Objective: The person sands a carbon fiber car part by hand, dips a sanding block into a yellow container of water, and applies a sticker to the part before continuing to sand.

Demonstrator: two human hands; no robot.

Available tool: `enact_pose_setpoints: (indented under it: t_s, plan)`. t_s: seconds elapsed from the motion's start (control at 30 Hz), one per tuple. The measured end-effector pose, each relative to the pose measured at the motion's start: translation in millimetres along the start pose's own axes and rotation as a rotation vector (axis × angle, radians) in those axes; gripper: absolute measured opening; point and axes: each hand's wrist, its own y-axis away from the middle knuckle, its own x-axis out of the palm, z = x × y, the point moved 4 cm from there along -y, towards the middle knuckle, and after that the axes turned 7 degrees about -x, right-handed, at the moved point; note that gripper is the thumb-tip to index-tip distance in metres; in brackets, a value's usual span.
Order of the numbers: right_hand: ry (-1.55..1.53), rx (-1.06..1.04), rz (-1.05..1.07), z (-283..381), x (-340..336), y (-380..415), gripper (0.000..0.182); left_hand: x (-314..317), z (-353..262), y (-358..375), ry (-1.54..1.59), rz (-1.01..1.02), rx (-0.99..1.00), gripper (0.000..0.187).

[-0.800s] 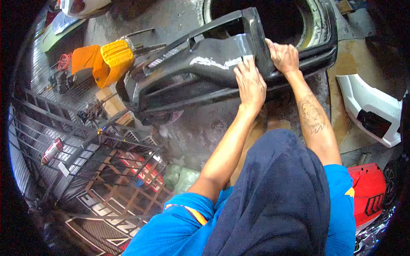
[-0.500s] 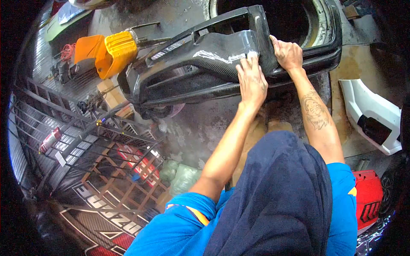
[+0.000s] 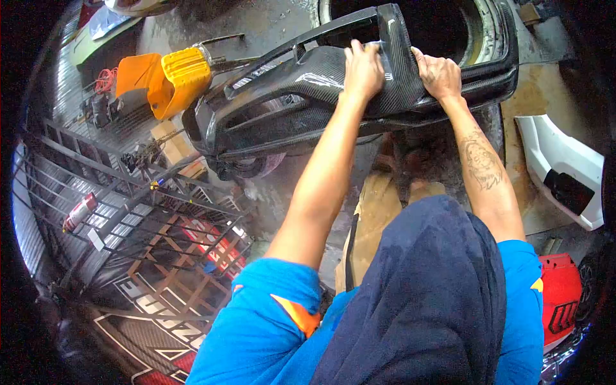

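Note:
A large black carbon-fibre bumper-like part (image 3: 269,131) lies across the top middle of the head view, with openings in it and a white streak on its face. My left hand (image 3: 364,69) presses on its upper face beside the streak, fingers bent; what is under the fingers, if anything, is hidden. Gripping the edge of the part near its upright rib is my right hand (image 3: 440,76), thumb up along the rim.
An orange plastic piece (image 3: 184,70) lies at the upper left, near a cardboard box (image 3: 173,144). Black metal racks (image 3: 83,168) fill the left side. At the right are a white panel (image 3: 545,144) and a red case (image 3: 560,289). A wheel-like ring (image 3: 493,32) stands behind the part.
My left hand has moved up and slightly left across the part, and the white patch it was on no longer shows as before. My right hand keeps its hold on the edge.

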Motion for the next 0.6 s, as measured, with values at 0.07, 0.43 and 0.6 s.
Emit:
enact_pose_setpoints:
  t_s: [0.07, 0.43, 0.6]
  plan:
    - [0.002, -0.051, -0.086, 1.1, -14.6, 0.2, 0.031, 6.5, 4.7, -8.9, -0.008, -0.042, -0.012, 0.026]
    - [-0.081, 0.059, -0.062, -5.9, 5.1, 3.2, 0.026, 20.2, 23.1, -33.6, 0.085, 0.108, 0.015, 0.031]
    - [-0.15, 0.152, -0.01, 0.3, -9.9, 0.2, 0.023, -32.1, -7.9, 27.4, 0.137, 0.268, 0.053, 0.032]
